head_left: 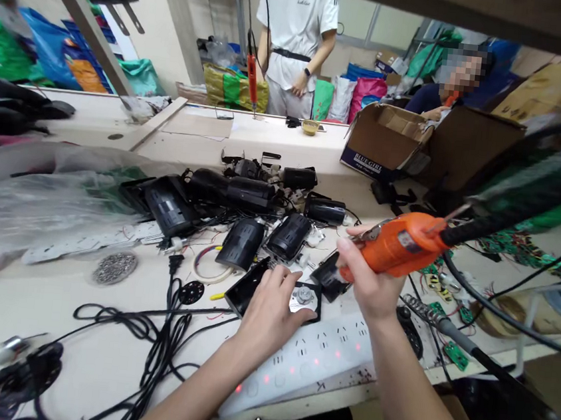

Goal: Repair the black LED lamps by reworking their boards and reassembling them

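Observation:
My right hand (371, 279) is wrapped round an orange electric screwdriver (397, 246), whose cable end points up to the right. The tool's tip is hidden by my hand and the parts beyond. My left hand (275, 303) lies over an opened black plastic housing (247, 287), its fingers curled on it and the thumb at its right edge. Between thumb and fingers shows a round silver metal part (304, 295) on a pale plate. Just right of it lies another black housing (329, 277). More black housings (241, 242) lie behind my left hand.
A white power strip (313, 354) with red lights lies along the near edge. Tangled black cables (161, 344), a pile of screws (115, 267) and plastic bags (70, 208) are leftward. Right are a soldering iron (453, 332), circuit boards (511, 251) and a carton (385, 141). Two people are beyond.

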Tool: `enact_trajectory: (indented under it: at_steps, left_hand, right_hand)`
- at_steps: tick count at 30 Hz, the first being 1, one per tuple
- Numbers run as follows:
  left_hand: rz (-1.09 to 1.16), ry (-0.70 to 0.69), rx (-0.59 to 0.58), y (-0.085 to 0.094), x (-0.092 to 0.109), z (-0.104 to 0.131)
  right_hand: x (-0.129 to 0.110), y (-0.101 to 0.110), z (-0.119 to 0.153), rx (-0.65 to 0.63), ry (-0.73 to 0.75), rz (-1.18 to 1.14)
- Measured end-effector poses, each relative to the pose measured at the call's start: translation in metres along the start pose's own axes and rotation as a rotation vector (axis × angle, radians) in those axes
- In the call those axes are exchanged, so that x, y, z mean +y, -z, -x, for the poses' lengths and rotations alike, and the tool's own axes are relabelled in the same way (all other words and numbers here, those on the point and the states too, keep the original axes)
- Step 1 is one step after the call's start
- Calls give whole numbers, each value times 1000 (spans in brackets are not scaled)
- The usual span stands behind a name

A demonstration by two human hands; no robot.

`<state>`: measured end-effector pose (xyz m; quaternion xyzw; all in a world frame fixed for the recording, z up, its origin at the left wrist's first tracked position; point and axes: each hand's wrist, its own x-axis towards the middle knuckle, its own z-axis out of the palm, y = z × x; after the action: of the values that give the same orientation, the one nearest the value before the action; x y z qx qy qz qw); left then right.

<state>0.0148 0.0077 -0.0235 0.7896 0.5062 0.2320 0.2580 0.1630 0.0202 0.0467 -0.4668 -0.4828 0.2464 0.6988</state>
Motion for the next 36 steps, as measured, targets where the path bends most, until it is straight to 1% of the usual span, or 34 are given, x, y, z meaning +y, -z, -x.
enact_trajectory:
  at_steps: [3,5,6,9,11,12,13,14,15,16,17,18,19,21,24,26,27,29,31,32,33,36]
  left_hand:
    - [1,-45,-69,2,1,-3]
    - [-20,-66,-113,2,1,-6]
    - [-37,-75,-129,3,0,-7]
    - [-90,-100,-152,3,-1,-10]
    - [-109,-118,-165,4,-2,-11]
    - [-111,-126,-170,3,-2,-12]
    - [-110,-133,-170,3,-2,-12]
    - [-108,-140,-170,3,-3,-12]
    - [-108,-149,-168,3,-3,-12]
    - [-111,-160,-165,3,-3,-13]
    - [-117,-171,-164,3,-3,-13]
    - [-128,-183,-167,3,-2,-13]
    - [-143,-197,-173,4,-1,-14]
    - [-191,-215,-192,6,1,-14]
    - [-259,-217,-212,7,3,-14]
    - [-219,-190,-188,9,2,-14]
    - [-159,-171,-157,10,1,-15]
    - [23,-131,-50,15,-3,-16]
    - [281,-52,83,23,-7,-17]
    - [445,20,126,27,-9,-16]
    - [632,116,138,32,-11,-14]
    - [1229,450,76,43,-16,-2]
  right_hand:
    - [24,26,-14,238,40,292]
    - [41,44,-25,329,38,454]
    - [46,53,-28,336,28,501]
    - [51,77,-27,260,2,616]
    - [48,88,-13,270,46,736]
    - [46,90,-1,287,86,792]
    - [44,90,12,272,128,824]
    - [43,88,26,196,155,831]
    - [42,84,39,17,139,808]
    - [43,78,50,-205,100,770]
    - [44,72,59,-394,65,740]
    - [45,65,65,-553,28,720]
    - [47,59,67,-657,1,722]
    - [49,49,64,-747,-35,771]
    - [49,43,51,-803,-79,835]
    - [47,42,44,-830,-100,864]
    - [45,41,42,-840,-109,878]
    - [42,40,40,-852,-123,904]
    - [39,39,42,-856,-134,924]
    - [39,40,42,-859,-140,931]
    - [38,40,43,-862,-147,933]
    - [37,41,46,-843,-159,904]
